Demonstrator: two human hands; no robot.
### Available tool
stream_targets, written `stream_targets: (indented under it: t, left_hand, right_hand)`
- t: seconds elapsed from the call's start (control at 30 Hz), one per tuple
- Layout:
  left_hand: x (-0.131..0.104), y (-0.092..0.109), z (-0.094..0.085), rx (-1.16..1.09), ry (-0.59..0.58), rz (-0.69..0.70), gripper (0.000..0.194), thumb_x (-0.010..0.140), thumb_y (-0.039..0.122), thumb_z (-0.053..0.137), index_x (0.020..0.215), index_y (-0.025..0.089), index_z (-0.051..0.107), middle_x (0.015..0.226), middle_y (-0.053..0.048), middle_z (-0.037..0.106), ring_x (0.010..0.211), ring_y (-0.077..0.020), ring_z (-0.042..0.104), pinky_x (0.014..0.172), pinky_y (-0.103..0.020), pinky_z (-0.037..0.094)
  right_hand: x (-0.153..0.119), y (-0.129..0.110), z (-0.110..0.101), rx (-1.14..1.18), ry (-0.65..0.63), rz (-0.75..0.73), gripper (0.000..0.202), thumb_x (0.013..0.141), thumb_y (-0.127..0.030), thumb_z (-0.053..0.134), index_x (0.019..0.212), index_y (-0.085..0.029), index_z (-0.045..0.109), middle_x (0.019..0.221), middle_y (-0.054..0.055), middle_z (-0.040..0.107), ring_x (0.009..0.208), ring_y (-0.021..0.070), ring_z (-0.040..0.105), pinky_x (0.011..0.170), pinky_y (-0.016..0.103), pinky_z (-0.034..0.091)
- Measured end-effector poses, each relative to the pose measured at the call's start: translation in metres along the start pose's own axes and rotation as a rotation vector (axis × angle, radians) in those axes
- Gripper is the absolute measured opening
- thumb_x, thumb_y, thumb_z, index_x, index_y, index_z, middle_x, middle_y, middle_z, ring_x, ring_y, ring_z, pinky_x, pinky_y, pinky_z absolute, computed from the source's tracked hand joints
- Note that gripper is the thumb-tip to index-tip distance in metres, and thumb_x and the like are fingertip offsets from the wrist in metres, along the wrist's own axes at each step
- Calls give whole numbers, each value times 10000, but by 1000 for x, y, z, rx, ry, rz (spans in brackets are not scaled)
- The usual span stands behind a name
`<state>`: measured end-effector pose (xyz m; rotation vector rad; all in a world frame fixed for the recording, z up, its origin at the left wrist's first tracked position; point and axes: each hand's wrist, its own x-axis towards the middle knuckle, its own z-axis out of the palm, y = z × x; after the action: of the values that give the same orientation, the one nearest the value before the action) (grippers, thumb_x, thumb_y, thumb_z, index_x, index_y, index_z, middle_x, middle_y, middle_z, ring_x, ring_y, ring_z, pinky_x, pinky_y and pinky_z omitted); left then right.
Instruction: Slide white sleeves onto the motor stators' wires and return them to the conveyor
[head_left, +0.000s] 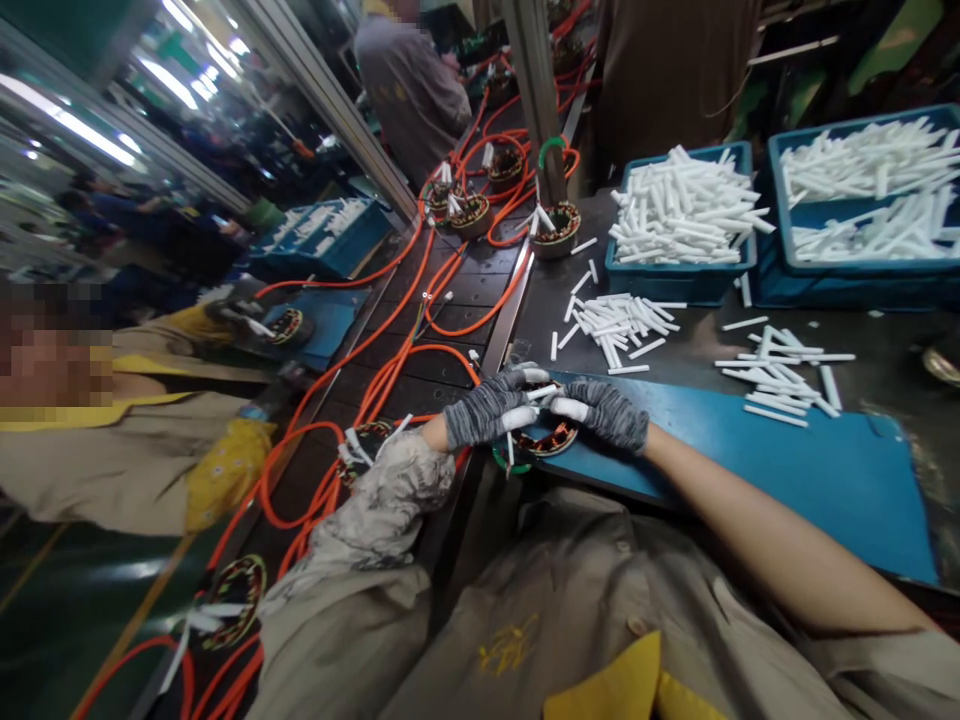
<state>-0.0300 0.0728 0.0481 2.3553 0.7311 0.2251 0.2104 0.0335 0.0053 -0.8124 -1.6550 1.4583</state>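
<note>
Both my hands wear grey knit gloves with white fingertips and meet over a ring-shaped motor stator (553, 440) with copper windings. It rests at the left end of a blue mat (750, 440). A short white tube (543, 392) lies between the fingertips of the two hands. My left hand (484, 408) is closed on the tube's left end, with another white tube (510, 450) hanging just below its fingers. Bent in from the other side, my right hand (609, 412) pinches at the tube's right end. The fingers partly hide the stator's far rim.
Loose white tubes (619, 325) lie in piles beyond the mat. Blue bins (679, 280) full of tubes stand behind. Left of me, a conveyor (480, 280) carries stators and tangled orange cables (420, 350). A co-worker's sleeve (229, 470) is across it; a metal post (536, 100) rises ahead.
</note>
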Motion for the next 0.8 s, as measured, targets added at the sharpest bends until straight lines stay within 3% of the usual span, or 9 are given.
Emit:
stream_targets:
  t: [0.1,0.27,0.33,0.43,0.53,0.67,0.73,0.8]
  left_hand:
    - [0,5,6,-214,25,-141,500,961,304,544,1456,241,515,1533,-108,496,1446,-251,446,1196,-466,403]
    - [4,11,10,-458,-9,-268,611,964,273,522,1550,225,359,1528,-126,507,1388,-233,525,1135,-437,476]
    - [6,10,8,-311,-18,-231,560,965,261,525,1515,223,427,1525,-123,513,1403,-233,508,1150,-434,460]
    - [9,7,6,119,-12,-138,429,928,304,617,1346,208,626,1525,-130,507,1474,-288,405,1228,-498,344]
    - [19,10,15,357,-48,-82,431,923,363,643,1311,177,657,1517,-155,504,1482,-323,380,1241,-526,305]
    - [44,23,33,364,-49,-94,375,934,345,632,1245,142,684,1503,-166,514,1413,-315,472,1212,-496,361]
    - [50,30,31,298,50,-127,351,935,341,634,1225,152,688,1496,-154,519,1368,-289,521,1186,-465,401]
    - [41,33,19,194,184,-151,484,897,393,691,1326,179,627,1495,-142,516,1360,-278,527,1169,-450,420]
  right_hand:
    - [-1,0,0,-2,-1,11,341,959,-467,578,1122,-227,756,1126,47,775,1063,222,698,978,386,534]
    - [0,6,2,-25,29,41,307,929,-441,608,1036,-196,759,996,46,780,925,208,706,873,365,557]
    - [1,5,5,-73,45,72,286,918,-429,621,1009,-193,757,946,44,774,873,202,695,839,357,553]
    - [0,3,10,-256,85,108,213,903,-382,641,927,-200,749,859,44,749,815,203,661,843,376,531]
    - [-8,4,9,-308,155,81,194,895,-373,641,944,-197,707,903,57,719,867,213,642,889,402,518]
    - [-24,9,-3,-119,323,70,257,913,-409,597,1070,-206,623,1037,65,682,962,214,638,913,411,529]
    - [-32,6,-8,-119,354,116,227,918,-407,585,1038,-217,619,1010,59,688,944,217,646,905,415,535]
    - [-42,-1,-10,-178,359,146,215,920,-402,596,1028,-220,632,997,62,700,929,220,656,899,414,539]
